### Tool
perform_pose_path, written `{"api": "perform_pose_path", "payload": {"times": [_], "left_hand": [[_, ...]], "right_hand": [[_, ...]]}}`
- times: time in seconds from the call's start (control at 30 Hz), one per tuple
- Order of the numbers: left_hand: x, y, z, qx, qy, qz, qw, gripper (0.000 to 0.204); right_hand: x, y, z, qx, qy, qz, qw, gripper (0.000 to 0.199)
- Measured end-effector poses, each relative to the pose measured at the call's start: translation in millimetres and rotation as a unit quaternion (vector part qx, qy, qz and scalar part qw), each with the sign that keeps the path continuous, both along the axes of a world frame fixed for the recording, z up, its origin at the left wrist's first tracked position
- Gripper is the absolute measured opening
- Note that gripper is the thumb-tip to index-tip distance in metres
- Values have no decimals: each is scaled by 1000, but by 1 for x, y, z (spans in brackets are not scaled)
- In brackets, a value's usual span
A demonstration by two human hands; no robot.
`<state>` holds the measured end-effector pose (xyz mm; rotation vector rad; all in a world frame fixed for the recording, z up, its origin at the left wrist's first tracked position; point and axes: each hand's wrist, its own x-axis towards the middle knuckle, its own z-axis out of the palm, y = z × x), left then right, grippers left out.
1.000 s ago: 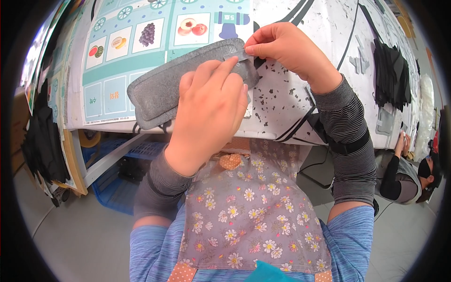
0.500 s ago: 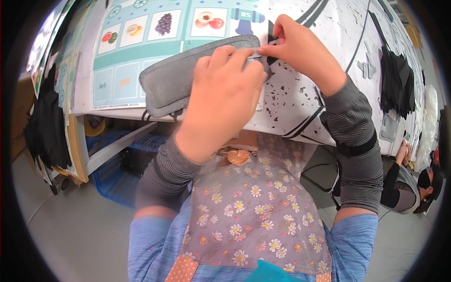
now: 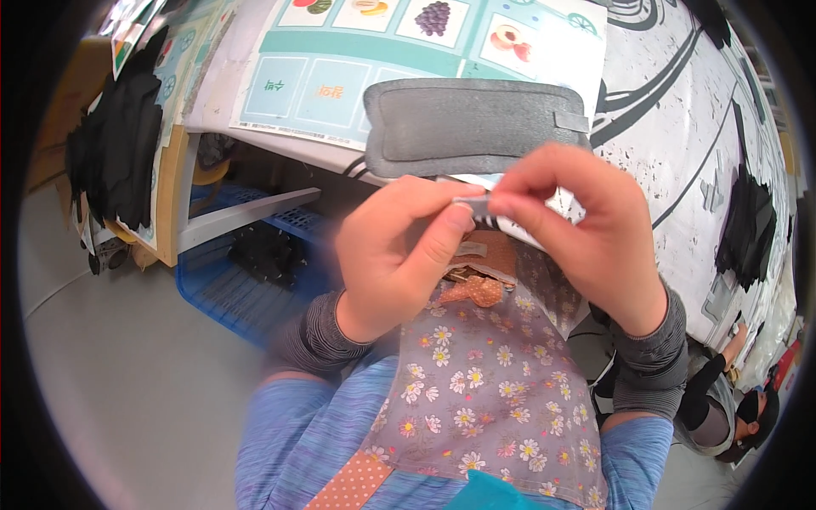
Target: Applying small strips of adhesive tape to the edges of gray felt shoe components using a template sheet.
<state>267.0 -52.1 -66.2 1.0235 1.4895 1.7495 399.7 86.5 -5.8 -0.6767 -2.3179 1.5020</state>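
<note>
Head view: seemingly working a small grey strip (image 3: 477,203), pinched between narrow-set fingers of left hand (image 3: 389,251) and right hand (image 3: 592,234), near the grey padded piece (image 3: 467,123) on the bench (image 3: 648,170). Likely calls next for a steady, two-sided pinch.
</note>
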Motion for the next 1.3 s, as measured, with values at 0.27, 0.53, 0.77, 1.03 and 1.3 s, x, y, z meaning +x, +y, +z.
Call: {"api": "perform_pose_path", "payload": {"times": [0.27,0.53,0.77,1.03,1.3], "left_hand": [[-43,-7,-28,11,78,271,959,17],[-84,-7,-70,29,404,168,899,31],[-88,-3,-83,84,363,154,915,19],[-87,-2,-86,71,422,119,896,27],[-83,0,-90,61,442,126,886,22]], "right_hand": [[-78,29,-18,181,-36,76,980,13],[-117,32,-54,199,-113,77,970,19],[-119,35,-54,194,-154,79,966,19],[-118,30,-44,172,-171,79,967,17],[-114,28,-48,193,-159,74,965,15]]}}
